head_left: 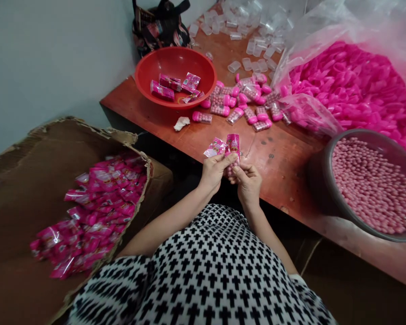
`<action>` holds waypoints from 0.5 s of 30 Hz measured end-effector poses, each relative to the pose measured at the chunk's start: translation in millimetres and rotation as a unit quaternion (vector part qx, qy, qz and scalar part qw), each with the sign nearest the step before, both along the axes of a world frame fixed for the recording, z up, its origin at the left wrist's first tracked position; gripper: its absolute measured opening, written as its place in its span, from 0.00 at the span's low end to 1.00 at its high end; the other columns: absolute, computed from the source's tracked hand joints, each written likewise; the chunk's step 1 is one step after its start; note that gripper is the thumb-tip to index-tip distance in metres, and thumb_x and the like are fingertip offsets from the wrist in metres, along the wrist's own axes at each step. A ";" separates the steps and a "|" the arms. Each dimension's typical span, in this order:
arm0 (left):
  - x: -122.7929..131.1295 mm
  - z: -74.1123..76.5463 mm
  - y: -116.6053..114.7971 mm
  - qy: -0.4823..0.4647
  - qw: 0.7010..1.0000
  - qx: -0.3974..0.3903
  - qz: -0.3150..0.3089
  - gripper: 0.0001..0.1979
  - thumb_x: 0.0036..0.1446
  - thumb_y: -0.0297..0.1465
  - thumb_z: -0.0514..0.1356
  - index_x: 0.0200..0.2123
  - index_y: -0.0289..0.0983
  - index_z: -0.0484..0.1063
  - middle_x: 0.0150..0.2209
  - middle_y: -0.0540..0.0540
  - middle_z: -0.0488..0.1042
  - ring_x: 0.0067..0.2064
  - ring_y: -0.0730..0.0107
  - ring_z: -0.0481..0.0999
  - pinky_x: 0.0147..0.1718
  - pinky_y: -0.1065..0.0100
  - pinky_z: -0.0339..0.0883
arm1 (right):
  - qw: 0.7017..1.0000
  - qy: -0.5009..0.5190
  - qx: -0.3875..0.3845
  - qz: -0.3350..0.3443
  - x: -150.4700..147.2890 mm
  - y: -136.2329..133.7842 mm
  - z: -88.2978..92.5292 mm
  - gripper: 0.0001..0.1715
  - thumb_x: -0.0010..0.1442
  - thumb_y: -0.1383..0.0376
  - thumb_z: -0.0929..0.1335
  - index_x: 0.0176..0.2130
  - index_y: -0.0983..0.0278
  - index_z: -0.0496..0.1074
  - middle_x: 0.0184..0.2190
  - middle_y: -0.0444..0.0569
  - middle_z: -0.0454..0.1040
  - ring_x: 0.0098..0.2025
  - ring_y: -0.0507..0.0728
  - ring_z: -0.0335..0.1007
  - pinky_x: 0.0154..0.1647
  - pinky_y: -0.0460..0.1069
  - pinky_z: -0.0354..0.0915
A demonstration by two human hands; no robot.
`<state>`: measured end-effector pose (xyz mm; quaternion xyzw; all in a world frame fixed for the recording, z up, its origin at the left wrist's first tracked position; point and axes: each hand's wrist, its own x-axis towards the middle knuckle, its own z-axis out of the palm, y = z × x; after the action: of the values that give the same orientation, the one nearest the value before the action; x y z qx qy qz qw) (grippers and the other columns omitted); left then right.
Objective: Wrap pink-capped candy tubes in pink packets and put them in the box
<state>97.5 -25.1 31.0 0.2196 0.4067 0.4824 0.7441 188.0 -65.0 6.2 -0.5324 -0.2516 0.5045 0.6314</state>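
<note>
My left hand (pixel 214 170) and my right hand (pixel 246 179) meet at the front edge of the brown table (pixel 196 140). Between them they pinch a pink printed wrapper (pixel 232 143) with a small candy-filled container inside it. A second pink wrapper (pixel 215 147) sticks up from my left fingers. Both hands are closed on these pieces. On the table just beyond them lies a group of filled pink-capped containers (pixel 243 104).
A red bowl (pixel 149 67) holds a few wrapped packs. A dark bowl (pixel 320 178) of pink candies stands at the right. A clear bag of pink caps (pixel 358 85) and empty clear containers (pixel 253 31) lie behind. A cardboard box (pixel 37 153) of wrapped packs (pixel 94 212) sits at my left.
</note>
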 end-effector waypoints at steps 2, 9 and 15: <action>-0.9 -0.7 0.6 -0.034 0.999 0.001 0.007 0.17 0.40 0.39 0.71 0.24 0.31 0.74 0.22 0.48 0.73 0.22 0.78 0.70 0.22 0.74 0.64 | 1.000 0.008 -0.006 -0.007 1.6 -0.3 -0.2 0.15 0.47 0.60 0.74 0.32 0.64 0.69 0.21 0.40 0.76 0.17 0.48 0.68 0.17 0.43 0.64; 2.4 -3.9 -0.5 -0.041 0.999 -0.012 0.011 0.15 0.38 0.35 0.72 0.24 0.30 0.74 0.22 0.48 0.74 0.23 0.77 0.71 0.24 0.74 0.65 | 0.993 -0.111 0.009 -0.049 -2.6 -6.6 4.0 0.16 0.48 0.59 0.74 0.34 0.64 0.70 0.27 0.43 0.78 0.23 0.50 0.73 0.22 0.46 0.70; 4.1 -3.1 -16.0 -0.046 0.998 -0.015 0.036 0.16 0.36 0.36 0.72 0.24 0.32 0.73 0.20 0.51 0.71 0.20 0.79 0.67 0.18 0.75 0.61 | 1.000 -0.011 0.009 -0.021 -2.1 -3.8 -1.1 0.14 0.49 0.61 0.74 0.34 0.64 0.70 0.22 0.40 0.75 0.19 0.48 0.69 0.19 0.43 0.66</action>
<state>101.7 -41.1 28.0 0.1712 0.3867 0.5128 0.7471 185.9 -68.8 5.1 -0.5378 -0.2518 0.4830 0.6436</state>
